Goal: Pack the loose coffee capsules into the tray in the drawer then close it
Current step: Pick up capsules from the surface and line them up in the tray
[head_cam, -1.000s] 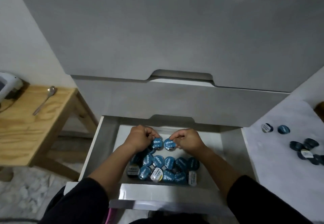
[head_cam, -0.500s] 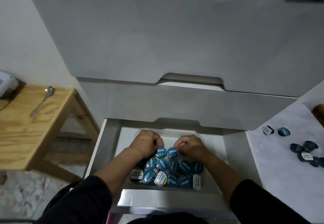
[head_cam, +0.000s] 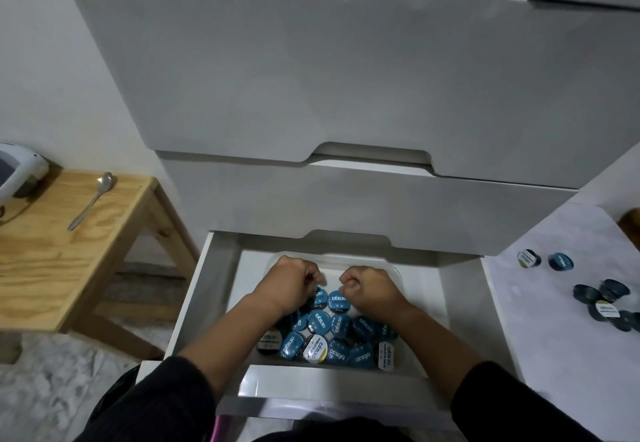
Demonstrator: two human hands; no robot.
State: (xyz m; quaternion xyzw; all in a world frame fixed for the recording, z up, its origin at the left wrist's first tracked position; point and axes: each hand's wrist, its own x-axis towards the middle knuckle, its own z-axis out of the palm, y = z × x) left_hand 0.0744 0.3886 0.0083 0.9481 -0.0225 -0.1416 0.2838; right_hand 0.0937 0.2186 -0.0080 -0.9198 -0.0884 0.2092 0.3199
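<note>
The capsules (head_cam: 329, 334) lie heaped in the clear plastic tray (head_cam: 393, 270), which sits in the open bottom drawer (head_cam: 214, 268). Most carry round blue foil lids printed "EXCELSO"; a few lids are white or black. Since half a second ago both hands have drawn back a little from the two rearmost blue lids, which now show more fully. The left hand (head_cam: 289, 284) and right hand (head_cam: 369, 286) are curled into fists side by side, a small gap between them, knuckles toward the tray's far wall. Whether either pinches a capsule I cannot tell; the fingertips are hidden. The heap itself looks unchanged.

The drawer is smooth white board, its front notched for a grip, like the two shut drawers above. On the pale counter (head_cam: 554, 320) at right, more loose capsules (head_cam: 602, 299), dark cups, lie scattered. At left stands a plywood table (head_cam: 52, 261) with a metal spoon (head_cam: 91, 201) on it.
</note>
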